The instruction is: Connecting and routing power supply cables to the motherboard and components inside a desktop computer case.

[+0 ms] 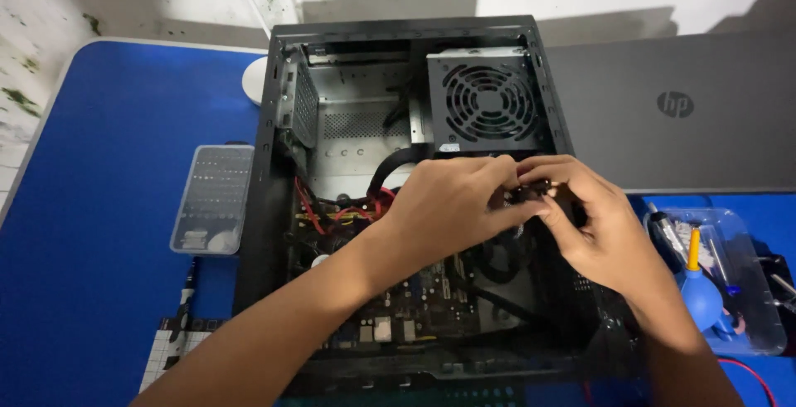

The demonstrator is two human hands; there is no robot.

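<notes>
An open black computer case [269, 167] lies on its side on a blue mat. Inside it are a power supply with a round fan grille [485, 100], a motherboard [410, 307] and red and black cables [348, 208]. My left hand [452, 204] and my right hand [593, 225] meet over the case's middle right. Both pinch a small black connector [531, 194] between their fingertips. What the connector is attached to is hidden under the hands.
A clear bit-set box [213, 200] lies left of the case. A closed grey laptop [680, 109] sits at the right. A clear tray [730, 283] holds a blue air blower and tools. A screwdriver [184, 303] rests on a grid mat.
</notes>
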